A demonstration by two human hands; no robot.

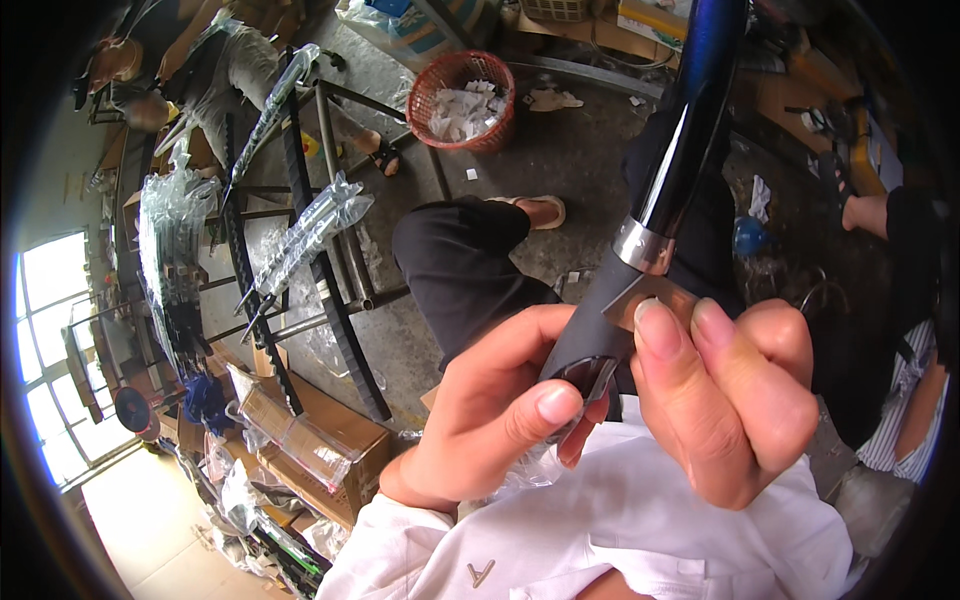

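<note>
A thick pole (690, 120), glossy dark blue-black like the butt of a fishing rod, slants down toward me from the upper right. Below its silver metal ring (642, 246) comes a matte dark grey grip (596, 300). My left hand (490, 410) is closed round the grip's near end, thumb on the near side; part of that end is hidden by the fingers. Between thumb and forefinger, my right hand (725, 390) pinches a small thin flat brownish-grey piece (640, 300). That piece lies against the grip just below the ring; its exact kind is unclear.
A red basket (462, 100) of white paper scraps stands ahead. To the left, a metal rack (335, 200) bears plastic-wrapped rods (315, 232), with cardboard boxes (340, 440) nearer. Other people sit at the far left and right. A blue ball-like item (750, 236) lies on the floor.
</note>
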